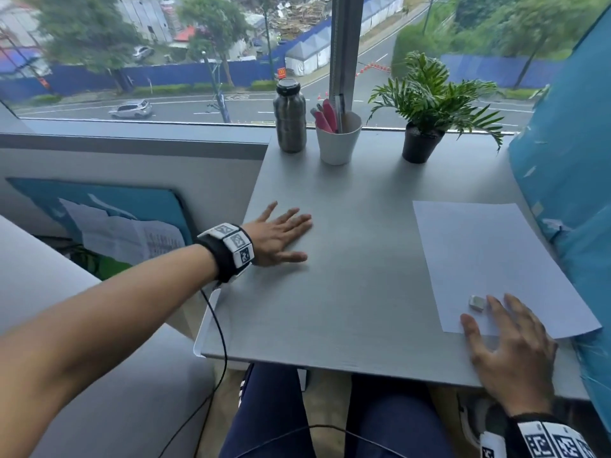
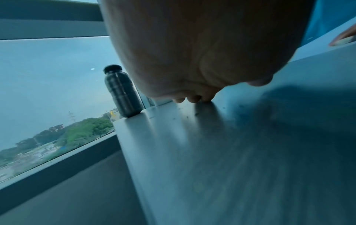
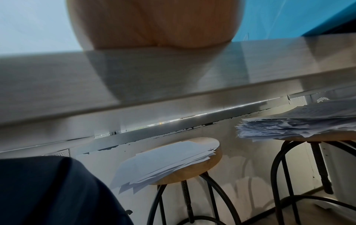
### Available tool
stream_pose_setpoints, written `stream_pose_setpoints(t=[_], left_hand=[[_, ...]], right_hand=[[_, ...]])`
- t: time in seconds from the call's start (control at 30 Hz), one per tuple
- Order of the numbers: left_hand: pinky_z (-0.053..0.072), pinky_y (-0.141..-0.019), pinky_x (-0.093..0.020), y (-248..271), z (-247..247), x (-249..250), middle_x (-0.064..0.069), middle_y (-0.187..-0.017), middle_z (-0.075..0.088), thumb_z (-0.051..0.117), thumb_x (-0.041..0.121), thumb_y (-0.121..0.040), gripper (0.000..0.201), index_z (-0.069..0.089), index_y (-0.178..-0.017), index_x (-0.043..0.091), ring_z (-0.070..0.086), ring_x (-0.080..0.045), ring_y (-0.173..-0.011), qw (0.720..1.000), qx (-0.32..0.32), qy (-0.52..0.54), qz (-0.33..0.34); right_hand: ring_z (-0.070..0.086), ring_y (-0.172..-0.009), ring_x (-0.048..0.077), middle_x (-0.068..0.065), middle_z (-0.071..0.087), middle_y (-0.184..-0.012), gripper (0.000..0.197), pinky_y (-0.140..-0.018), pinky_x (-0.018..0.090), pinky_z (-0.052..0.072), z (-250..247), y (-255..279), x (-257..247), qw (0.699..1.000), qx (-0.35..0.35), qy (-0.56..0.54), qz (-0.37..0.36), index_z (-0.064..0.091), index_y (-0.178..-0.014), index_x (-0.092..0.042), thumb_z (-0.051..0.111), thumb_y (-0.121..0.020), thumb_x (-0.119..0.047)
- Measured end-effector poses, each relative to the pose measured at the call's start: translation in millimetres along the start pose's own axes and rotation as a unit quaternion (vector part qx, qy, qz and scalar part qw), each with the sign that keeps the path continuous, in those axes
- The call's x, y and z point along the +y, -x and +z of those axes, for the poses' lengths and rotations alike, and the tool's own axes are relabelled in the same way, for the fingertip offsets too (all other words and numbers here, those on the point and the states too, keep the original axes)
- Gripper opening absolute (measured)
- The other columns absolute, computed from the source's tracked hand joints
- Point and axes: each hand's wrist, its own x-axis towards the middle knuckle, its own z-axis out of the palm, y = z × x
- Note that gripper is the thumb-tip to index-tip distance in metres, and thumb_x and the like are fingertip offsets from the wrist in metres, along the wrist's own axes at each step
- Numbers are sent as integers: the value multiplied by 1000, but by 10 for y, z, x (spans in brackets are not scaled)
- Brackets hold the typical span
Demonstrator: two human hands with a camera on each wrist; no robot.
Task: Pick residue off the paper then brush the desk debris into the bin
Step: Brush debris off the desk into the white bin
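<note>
Grey desk | left hand flat, fingers spread | right hand spread on paper, seemingly touching eraser

One bottle, one plant, two stools.

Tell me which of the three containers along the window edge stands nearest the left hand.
The steel bottle with the black cap, leftmost in the row. The white cup of pens and the black plant pot stand further right, away from the left hand.
</note>
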Motion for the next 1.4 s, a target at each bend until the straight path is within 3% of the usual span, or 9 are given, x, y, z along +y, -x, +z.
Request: stream_pose_setpoints(t=[0.2,0.33,0.47,0.67,0.83,0.93,1.1,1.2,1.4], left_hand=[[-15,-121,-41,-101,-131,-430,2,-165,-16,16,71,-95,87,-9,-158,18,-16,-13,-151,977,19,180,-109],[-12,-122,-37,-125,-16,-648,-1,-164,-20,16,77,-89,96,-13,-157,16,-18,-13,-150,974,-30,173,-145],[-10,-124,-37,23,60,-374,-2,-163,-24,11,93,-74,115,-17,-156,17,-22,-11,-149,986,-51,152,-46],[-11,-123,-43,660,120,14,7,-164,-21,25,74,-92,91,-13,-157,23,-21,-9,-150,978,44,184,89],[-12,-121,-53,1287,397,148,7,-167,-9,42,66,-91,92,-1,-159,22,-12,-20,-153,971,-14,26,237],[-8,-121,-56,1175,420,23,9,-166,-11,35,64,-94,85,-4,-159,26,-14,-19,-153,972,-9,-19,233],[-3,-121,-56,604,166,-387,7,-165,-15,13,69,-96,79,-10,-158,26,-18,-18,-152,988,26,-93,122],[-2,-120,-58,492,-44,-314,4,-165,-17,13,70,-97,81,-9,-158,21,-18,-18,-152,991,55,-87,87],[-11,-121,-55,963,198,466,4,-167,-11,29,71,-92,90,-5,-159,21,-16,-20,-152,953,13,-107,282]], right_hand=[[43,-130,32,14,50,-141,71,-104,51,34,30,0,-22,1000,8,1,5,61,-125,-14,39,-79,-63],[44,-130,32,14,50,-141,72,-105,50,33,19,-14,-20,1000,9,0,3,61,-126,-15,38,-78,-64],[45,-129,33,15,51,-140,71,-104,51,34,22,-15,-34,1000,18,-4,3,62,-125,-13,40,-78,-62],[43,-130,33,16,50,-142,71,-105,51,33,39,-27,-2,1000,14,-4,-1,60,-127,-13,40,-79,-62],[43,-131,33,15,49,-143,68,-105,50,32,46,-19,8,1000,14,-2,-4,59,-128,-14,42,-81,-61],[42,-131,33,15,49,-143,68,-105,50,32,41,-22,-7,1000,14,-4,-2,59,-128,-14,42,-81,-60],[39,-132,32,13,46,-145,66,-107,54,30,27,-22,-14,1000,9,-3,1,56,-129,-15,44,-82,-59],[39,-133,32,13,46,-145,65,-107,54,29,29,-16,-18,1000,6,-4,4,56,-130,-15,44,-83,-58],[37,-134,32,14,45,-146,64,-108,53,28,17,-2,-18,1000,6,-9,3,55,-131,-14,46,-84,-56]])
